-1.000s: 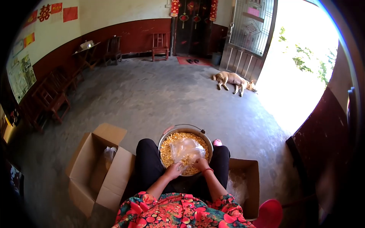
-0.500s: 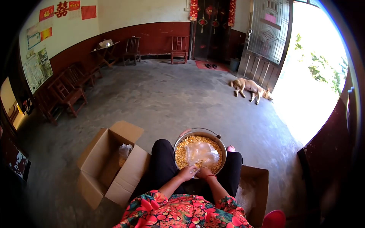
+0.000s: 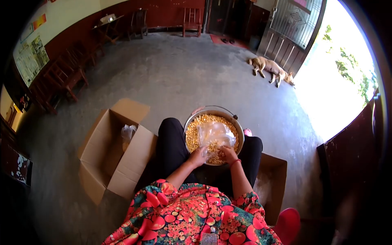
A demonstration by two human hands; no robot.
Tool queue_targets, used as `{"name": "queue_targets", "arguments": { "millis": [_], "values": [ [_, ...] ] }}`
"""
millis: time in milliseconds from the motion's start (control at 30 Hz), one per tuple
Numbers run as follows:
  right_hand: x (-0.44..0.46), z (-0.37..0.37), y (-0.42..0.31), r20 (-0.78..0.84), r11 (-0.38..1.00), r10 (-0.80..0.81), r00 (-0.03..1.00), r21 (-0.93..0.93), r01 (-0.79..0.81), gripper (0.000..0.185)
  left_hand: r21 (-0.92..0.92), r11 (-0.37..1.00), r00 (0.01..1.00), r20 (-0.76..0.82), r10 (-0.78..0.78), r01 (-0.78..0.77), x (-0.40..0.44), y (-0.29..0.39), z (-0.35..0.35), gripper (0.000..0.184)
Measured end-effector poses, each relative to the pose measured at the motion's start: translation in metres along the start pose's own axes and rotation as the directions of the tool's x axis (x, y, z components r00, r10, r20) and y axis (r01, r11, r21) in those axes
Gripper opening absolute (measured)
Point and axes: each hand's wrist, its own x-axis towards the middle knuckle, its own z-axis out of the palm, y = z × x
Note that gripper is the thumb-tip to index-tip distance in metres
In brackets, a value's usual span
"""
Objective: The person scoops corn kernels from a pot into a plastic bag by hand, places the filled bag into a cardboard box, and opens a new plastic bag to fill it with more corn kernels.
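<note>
Between my knees stands a metal bucket (image 3: 240,134) with a wire handle, filled with yellow corn kernels (image 3: 194,132). A clear plastic bag (image 3: 216,134) lies on the corn, its near end toward me with kernels at its mouth. My left hand (image 3: 198,156) is closed on the bag's near edge. At the bucket's near right side, my right hand (image 3: 228,154) has its fingers curled down among corn kernels beside the bag's mouth. Its fingertips are partly hidden.
An open cardboard box (image 3: 98,151) with a filled plastic bag (image 3: 128,132) stands left of me. Another cardboard box (image 3: 278,175) holding clear plastic is at my right, near a red rounded object (image 3: 288,224). A dog (image 3: 271,70) lies by the open door (image 3: 292,28).
The view has tilted down, so the room sits higher in the picture. My hands, close together before, are now farther apart, and the right one has moved up over the corn.
</note>
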Motion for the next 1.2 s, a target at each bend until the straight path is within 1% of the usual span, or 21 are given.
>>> {"name": "queue_targets", "arguments": {
  "millis": [200, 233, 267, 300, 333, 367, 400, 433, 500, 533, 600, 667, 733, 800, 833, 867, 933, 1000, 1067, 1133, 1200],
  "values": [
    [0.001, -0.004, 0.006, 0.055, 0.990, -0.005, 0.998, 0.138, -0.003, 0.016, -0.009, 1.000, 0.987, -0.157, -0.021, 0.020, 0.004, -0.003, -0.002, 0.046],
    [0.012, -0.011, 0.017, 0.197, 0.855, -0.378, 0.905, -0.301, 0.423, 0.016, -0.013, 0.999, 0.985, -0.167, -0.032, 0.031, 0.003, 0.002, -0.005, 0.048],
    [0.016, -0.013, 0.020, 0.471, 0.380, -0.574, 0.669, -0.571, 0.728, 0.015, -0.016, 0.999, 0.985, -0.169, -0.033, 0.031, 0.003, -0.001, -0.003, 0.048],
    [0.021, -0.015, 0.022, 0.473, 0.379, -0.572, 0.670, -0.572, 0.728, 0.015, -0.005, 1.000, 0.983, -0.180, -0.029, 0.029, 0.004, -0.007, 0.000, 0.048],
    [0.023, -0.009, 0.020, 0.293, 0.778, -0.480, 0.827, -0.294, 0.556, 0.015, 0.006, 1.000, 0.981, -0.191, -0.025, 0.027, 0.005, -0.011, 0.002, 0.049],
    [0.024, -0.003, 0.017, 0.181, 0.959, -0.280, 0.943, 0.093, 0.267, 0.015, 0.006, 1.000, 0.981, -0.192, -0.026, 0.028, 0.007, -0.016, 0.005, 0.049],
    [0.026, 0.000, 0.013, 0.180, 0.960, -0.279, 0.943, 0.093, 0.266, 0.015, 0.025, 1.000, 0.977, -0.213, -0.002, 0.007, 0.008, -0.020, 0.008, 0.051],
    [0.019, 0.009, 0.000, 0.223, 0.840, -0.470, 0.854, -0.183, 0.510, 0.020, 0.044, 0.999, 0.972, -0.233, 0.023, -0.013, 0.009, -0.022, 0.010, 0.053],
    [0.011, 0.026, -0.023, 0.178, 0.928, -0.327, 0.928, -0.122, 0.351, 0.026, -0.008, 1.000, 0.977, -0.213, -0.021, 0.019, 0.005, -0.005, 0.001, 0.056],
    [0.005, 0.030, -0.032, 0.176, 0.929, -0.326, 0.929, -0.124, 0.350, 0.026, -0.060, 0.997, 0.979, -0.194, -0.064, 0.053, 0.004, 0.001, -0.003, 0.059],
    [-0.006, 0.035, -0.046, 0.119, 0.973, -0.164, 0.979, -0.145, 0.180, 0.028, -0.083, 0.996, 0.975, -0.220, -0.032, 0.014, 0.005, 0.001, -0.003, 0.060],
    [-0.004, 0.021, -0.040, 0.115, 0.967, -0.183, 0.976, -0.160, 0.200, 0.023, -0.070, 0.993, 0.982, -0.160, -0.105, 0.095, 0.006, 0.002, -0.005, 0.058],
    [0.013, -0.004, -0.021, 0.084, 0.798, -0.104, 0.991, -0.588, 0.134, 0.020, -0.047, 0.998, 0.976, -0.211, -0.061, 0.052, 0.007, -0.010, 0.001, 0.055],
    [0.023, -0.025, 0.006, 0.071, 0.376, -0.271, 0.960, -0.910, 0.174, 0.022, -0.020, 1.000, 0.965, -0.262, -0.017, 0.013, 0.008, -0.014, 0.003, 0.053],
    [0.018, -0.023, 0.007, 0.117, 0.284, -0.388, 0.914, -0.929, 0.239, 0.025, -0.058, 0.997, 0.961, -0.270, -0.055, 0.041, 0.009, -0.014, 0.002, 0.050],
    [0.016, -0.019, 0.005, 0.118, 0.284, -0.386, 0.915, -0.928, 0.240, 0.025, -0.095, 0.993, 0.956, -0.277, -0.094, 0.070, 0.010, -0.014, 0.002, 0.047],
    [0.006, -0.006, -0.002, -0.032, 0.659, -0.200, 0.979, -0.744, 0.111, 0.023, -0.115, 0.993, 0.940, -0.336, -0.060, 0.022, 0.011, -0.018, 0.001, 0.043],
    [0.017, -0.010, 0.006, -0.047, 0.714, -0.193, 0.980, -0.692, 0.107, 0.024, -0.131, 0.991, 0.918, -0.397, -0.020, -0.035, 0.014, -0.021, 0.001, 0.038],
    [0.018, -0.008, 0.001, -0.060, 0.763, -0.183, 0.981, -0.638, 0.104, 0.025, -0.418, 0.904, 0.922, -0.309, -0.233, 0.088, 0.014, -0.017, -0.003, 0.038],
    [0.018, -0.007, -0.017, 0.019, 0.907, -0.254, 0.967, -0.343, 0.245, 0.025, -0.394, 0.918, 0.903, -0.376, -0.207, 0.046, 0.011, -0.002, -0.010, 0.041],
    [0.005, 0.008, -0.044, -0.022, 0.936, -0.300, 0.954, -0.202, 0.289, 0.022, -0.368, 0.930, 0.881, -0.437, -0.180, 0.008, 0.012, 0.000, -0.010, 0.044]
  ]
}}
